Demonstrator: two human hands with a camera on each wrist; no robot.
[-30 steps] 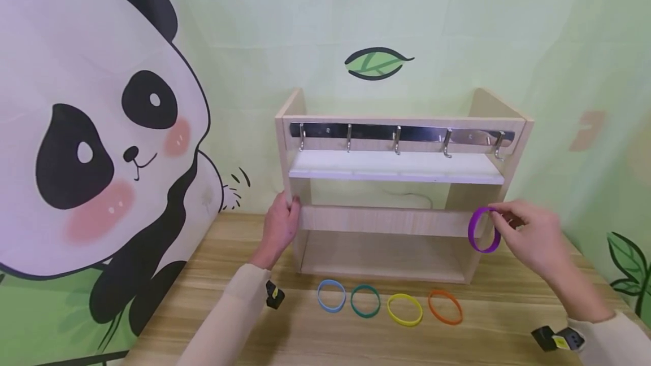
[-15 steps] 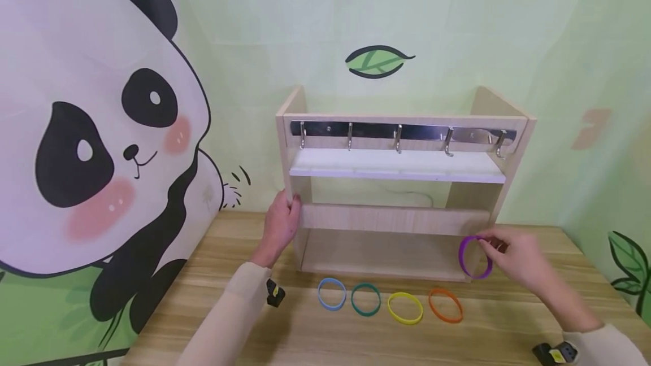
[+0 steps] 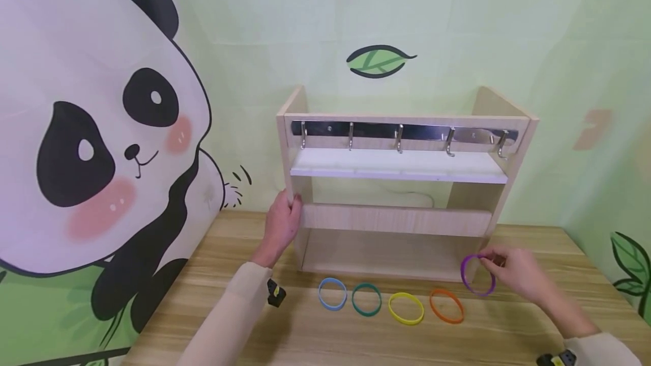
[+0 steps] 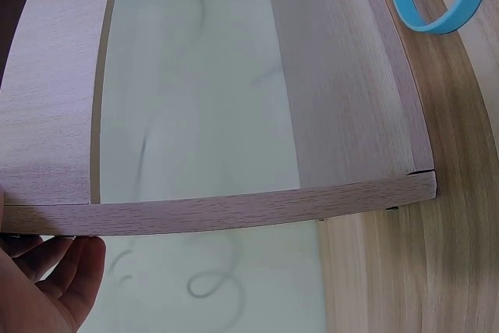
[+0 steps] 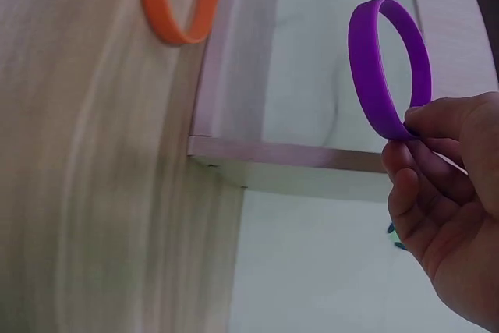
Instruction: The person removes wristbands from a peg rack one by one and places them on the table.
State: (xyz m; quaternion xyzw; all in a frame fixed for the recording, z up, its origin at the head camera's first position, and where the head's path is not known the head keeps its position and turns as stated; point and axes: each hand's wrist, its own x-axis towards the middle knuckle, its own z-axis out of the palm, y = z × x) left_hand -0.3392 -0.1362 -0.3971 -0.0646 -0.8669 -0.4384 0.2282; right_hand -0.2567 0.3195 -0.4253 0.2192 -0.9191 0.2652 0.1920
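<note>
My right hand (image 3: 516, 270) pinches a purple silicone wristband (image 5: 370, 72) by its edge, between thumb and fingers. In the head view this band hangs near the lower right corner of the wooden shelf rack (image 3: 396, 220), close over the table. My left hand (image 3: 282, 222) grips the rack's left side panel (image 4: 234, 212); the fingers bend behind the board. In front of the rack lie a light blue wristband (image 3: 320, 298), a green wristband (image 3: 354, 305), a yellow wristband (image 3: 391, 312) and an orange wristband (image 3: 432, 301), in a row.
A metal hook rail (image 3: 376, 130) with several hooks runs across the rack's top front. Beneath it is a white shelf (image 3: 396, 165). The wood-grain table (image 3: 325, 343) meets a printed cloth backdrop (image 3: 254, 72) with a panda on the left.
My right hand has come down with the purple wristband, from beside the rack's middle board to near the table. The left hand stays on the side panel.
</note>
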